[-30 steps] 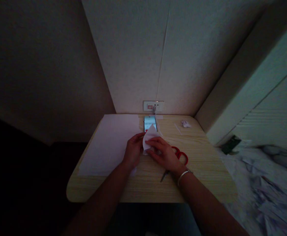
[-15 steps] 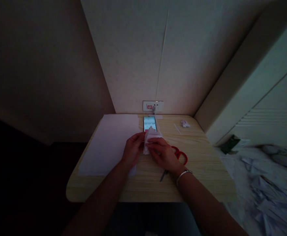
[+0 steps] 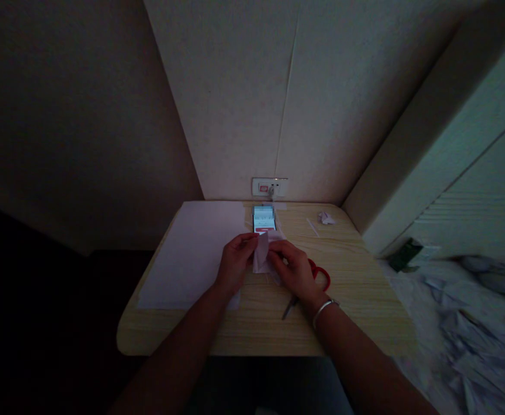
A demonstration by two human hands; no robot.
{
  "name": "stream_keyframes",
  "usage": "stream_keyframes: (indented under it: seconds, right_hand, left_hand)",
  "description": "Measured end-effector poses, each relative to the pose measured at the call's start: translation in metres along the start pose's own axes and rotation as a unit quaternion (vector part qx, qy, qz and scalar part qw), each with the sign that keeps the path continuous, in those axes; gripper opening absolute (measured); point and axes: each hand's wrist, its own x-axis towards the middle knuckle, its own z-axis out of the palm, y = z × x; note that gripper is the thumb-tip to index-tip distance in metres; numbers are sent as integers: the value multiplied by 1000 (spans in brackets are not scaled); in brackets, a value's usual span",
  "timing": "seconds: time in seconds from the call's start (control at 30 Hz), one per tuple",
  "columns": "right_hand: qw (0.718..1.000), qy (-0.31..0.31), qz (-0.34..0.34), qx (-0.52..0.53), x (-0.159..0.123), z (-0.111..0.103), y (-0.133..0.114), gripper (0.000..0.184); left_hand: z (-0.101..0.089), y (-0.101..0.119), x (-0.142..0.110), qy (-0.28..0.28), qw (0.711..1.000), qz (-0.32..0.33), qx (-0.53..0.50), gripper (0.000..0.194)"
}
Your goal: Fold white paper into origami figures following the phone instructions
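A small folded piece of white paper (image 3: pixel 261 255) is held between my two hands over the middle of the table. My left hand (image 3: pixel 236 262) pinches its left edge between thumb and fingers. On the other side, my right hand (image 3: pixel 293 268) has its fingers closed on the paper's right part. Red-handled scissors (image 3: pixel 322 279) lie partly under my right hand, their blades pointing toward the table's front edge. Just beyond the paper, a phone (image 3: pixel 264 216) with a lit screen lies on the table.
A stack of white sheets (image 3: pixel 183 253) covers the left of the wooden table (image 3: pixel 356 294). A crumpled or folded paper piece (image 3: pixel 326 218) and a thin paper strip (image 3: pixel 313 227) lie at the back right. Behind is a wall socket (image 3: pixel 269 187) with a plug. Folded papers (image 3: pixel 481 351) lie at the lower right.
The upper point of the folded paper has come down and the paper's flap has turned. My right hand has shifted slightly right along it; my left hand stays nearly in place.
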Motion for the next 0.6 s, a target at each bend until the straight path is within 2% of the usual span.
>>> stream_keyframes:
  seconds: [0.23,0.47,0.6]
  right_hand:
    - [988,1,143,60,-1,4,12,16]
    - [984,58,156,70,0,0,13,15]
    - [981,68,163,79,1,-1,10,15]
  left_hand:
    - [1,0,-3,-46,996,26,75,29]
    - [4,0,-7,-152,980,50,118,36]
    - [4,-5,-10,-178,976,21,124,41]
